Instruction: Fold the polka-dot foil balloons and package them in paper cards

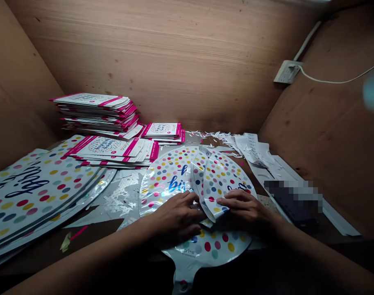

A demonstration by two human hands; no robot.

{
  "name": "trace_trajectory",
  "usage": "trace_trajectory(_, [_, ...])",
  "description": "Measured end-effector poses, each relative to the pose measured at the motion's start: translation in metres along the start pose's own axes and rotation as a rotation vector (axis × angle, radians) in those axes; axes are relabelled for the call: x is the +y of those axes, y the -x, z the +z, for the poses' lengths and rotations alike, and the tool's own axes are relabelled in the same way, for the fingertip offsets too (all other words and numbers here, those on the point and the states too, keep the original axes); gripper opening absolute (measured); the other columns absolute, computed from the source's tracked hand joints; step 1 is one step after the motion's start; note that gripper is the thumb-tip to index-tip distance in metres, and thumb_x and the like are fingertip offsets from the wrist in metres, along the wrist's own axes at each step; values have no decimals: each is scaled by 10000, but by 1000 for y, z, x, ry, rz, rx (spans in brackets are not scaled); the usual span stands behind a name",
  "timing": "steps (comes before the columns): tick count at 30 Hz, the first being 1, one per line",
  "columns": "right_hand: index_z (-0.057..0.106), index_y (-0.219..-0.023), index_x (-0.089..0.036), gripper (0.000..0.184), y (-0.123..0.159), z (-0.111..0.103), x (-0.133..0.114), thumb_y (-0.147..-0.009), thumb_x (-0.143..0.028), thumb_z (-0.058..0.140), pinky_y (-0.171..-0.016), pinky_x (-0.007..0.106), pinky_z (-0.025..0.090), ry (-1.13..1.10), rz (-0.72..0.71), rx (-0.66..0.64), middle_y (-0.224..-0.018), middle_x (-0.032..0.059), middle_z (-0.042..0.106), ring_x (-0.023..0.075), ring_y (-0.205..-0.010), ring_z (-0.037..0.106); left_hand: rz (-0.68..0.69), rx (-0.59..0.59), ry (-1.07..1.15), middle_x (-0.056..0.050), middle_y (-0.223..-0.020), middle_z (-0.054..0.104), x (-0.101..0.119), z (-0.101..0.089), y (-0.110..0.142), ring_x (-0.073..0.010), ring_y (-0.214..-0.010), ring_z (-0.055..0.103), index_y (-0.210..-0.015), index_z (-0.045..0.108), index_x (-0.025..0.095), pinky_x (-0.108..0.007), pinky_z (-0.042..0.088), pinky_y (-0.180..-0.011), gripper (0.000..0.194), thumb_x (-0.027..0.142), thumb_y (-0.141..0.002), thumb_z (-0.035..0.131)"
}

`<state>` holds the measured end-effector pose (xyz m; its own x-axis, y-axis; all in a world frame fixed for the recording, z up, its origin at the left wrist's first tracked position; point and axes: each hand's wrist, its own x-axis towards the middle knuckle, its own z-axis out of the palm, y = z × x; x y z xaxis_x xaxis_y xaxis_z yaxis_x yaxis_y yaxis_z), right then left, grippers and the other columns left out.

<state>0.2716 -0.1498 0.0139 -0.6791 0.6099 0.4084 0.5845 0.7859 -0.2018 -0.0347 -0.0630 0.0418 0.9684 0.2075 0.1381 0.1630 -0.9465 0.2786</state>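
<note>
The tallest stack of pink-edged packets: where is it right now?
In the head view, the tallest stack stands at left, near the back wooden wall, left of the small packet stack.

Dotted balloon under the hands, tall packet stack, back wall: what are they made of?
Balloon: thin film, foil or plastic, glossy; bright glare and shiny blue lettering suggest it.
Packet stack: probably printed paper or card, low sheen; flat faces, thin layered edges. A film sleeve can't be ruled out.
Back wall: apparently wood, likely plywood, mostly matte; streaked grain, knot-like spots.
</note>
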Motion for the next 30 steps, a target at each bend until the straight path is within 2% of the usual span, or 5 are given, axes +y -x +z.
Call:
trace_trajectory(12, [605, -1364, -284, 432, -20, -6, -11, -989, -97, 502, -1114, 423, 456, -241, 152, -145, -1313, 59, 681, 232, -1254, 620, -67, 87, 2, -62, -970, 649, -5, -15, -23, -188, -872, 617, -1053, 624, 206, -291, 482, -772, 254, 344, -1002, 417])
trace_trajectory(17, [642, -1324, -294, 389, -20, 1, -2, -998, -128, 507, -1090, 410, 481, -241, 14, -112, -1286, 66, 691, 228, -1204, 655, 62, 29, 26, -63, -1539, 442, -37, -7, -91, -252, -1429, 379, -1485, 419, 266, -427, 285, -1176, 493, 439, -1028, 358])
trace_trajectory(21, [565, -1403, -283, 422, -10, 5, 7, -1018, -141, 464, -1103, 412, 461, -157, -32, -146, -1334, 74, 664, 219, -1268, 608, -150, -159, -42, -75, -1647, 212, -87, 7, -124, -335, -1522, 149, -1573, 261, 303, -595, 98, -1195, 734, 701, -959, 318])
trace_trajectory(25, [527, -1434, -251, 447, -7, 6, 11, -1009, -133, 457, -1116, 453, 429, -33, -1, -105, -1411, 102, 605, 249, -1352, 524, -334, -131, -86, -99, -1655, 163, -107, 13, -115, -345, -1527, 106, -1576, 242, 316, -626, 95, -1176, 766, 748, -943, 253])
trace_trajectory(30, [630, -1317, -236, 363, -8, 10, 14, -974, -199, 514, -1064, 430, 460, -186, 107, -83, -1357, 112, 650, 269, -1257, 602, -466, -35, -102, -133, -1657, 124, -87, 19, -82, -367, -1526, 82, -1597, 173, 257, -623, 106, -1177, 806, 732, -950, 251])
